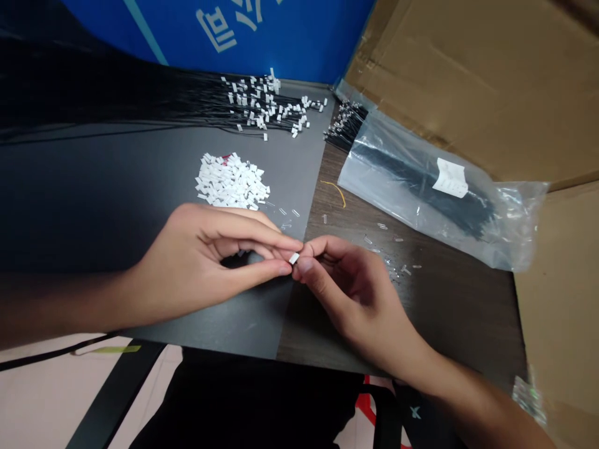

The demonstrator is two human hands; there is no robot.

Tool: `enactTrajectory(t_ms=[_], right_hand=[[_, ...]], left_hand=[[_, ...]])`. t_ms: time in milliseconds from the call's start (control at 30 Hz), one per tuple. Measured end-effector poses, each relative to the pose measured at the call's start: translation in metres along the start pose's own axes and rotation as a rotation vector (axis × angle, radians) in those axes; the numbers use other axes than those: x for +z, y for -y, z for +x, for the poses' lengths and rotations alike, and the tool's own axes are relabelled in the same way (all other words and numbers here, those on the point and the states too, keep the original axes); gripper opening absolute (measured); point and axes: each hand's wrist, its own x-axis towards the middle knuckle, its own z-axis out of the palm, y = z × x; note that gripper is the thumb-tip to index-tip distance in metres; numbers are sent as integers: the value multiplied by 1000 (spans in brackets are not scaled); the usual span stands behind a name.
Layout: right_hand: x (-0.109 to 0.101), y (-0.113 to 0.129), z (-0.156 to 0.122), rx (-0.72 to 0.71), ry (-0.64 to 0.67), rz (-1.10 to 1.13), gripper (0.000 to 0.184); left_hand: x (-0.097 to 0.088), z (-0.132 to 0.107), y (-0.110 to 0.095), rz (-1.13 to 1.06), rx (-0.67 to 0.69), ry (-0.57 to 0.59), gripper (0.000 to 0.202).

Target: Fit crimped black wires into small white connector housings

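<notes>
The person's left hand [206, 262] and right hand [355, 293] met above the middle of the desk, and a small white plastic connector housing [294, 258] sat between them. The fingers of both hands were pressed together at their tips, pinching the housing from either side, while the remaining left fingers curled loosely inward. Whether a wire was seated in the housing could not be told, as the fingertips hid most of it.

The left hand hovered over a dark grey mat [224, 318] lying on the dark wood-grain surface [449, 318], and the right hand was over the mat's edge. Just beyond the left fingers lay a loose heap of white connector housings [230, 182]. Farther back, a long bundle of thin black wires [196, 106] ended in white connectors [255, 103]. To the right, a clear plastic bag [421, 187] with a white label [450, 178] held more black wires, their metal-tipped ends [345, 126] poking from its mouth. Tiny clear pieces [388, 246] and a thin yellow wire [337, 192] lay on the wood, with a brown cardboard sheet [468, 75] and a blue board [210, 31] behind.
</notes>
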Motion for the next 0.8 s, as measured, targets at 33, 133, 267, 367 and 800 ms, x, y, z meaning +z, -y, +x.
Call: enactTrajectory(t_ms=[33, 133, 267, 367, 800], right_hand=[[0, 1, 0, 1, -6, 6, 23], [1, 1, 0, 10, -8, 17, 24], [0, 2, 1, 33, 18, 26, 27], [-1, 4, 2, 43, 45, 13, 31], [0, 8, 5, 73, 58, 35, 31]], left_hand=[[0, 0, 0, -35, -13, -1, 22], [1, 1, 2, -77, -33, 13, 22], [0, 2, 2, -103, -54, 26, 16], [0, 2, 1, -103, -67, 39, 12], [3, 2, 5, -136, -63, 44, 19]])
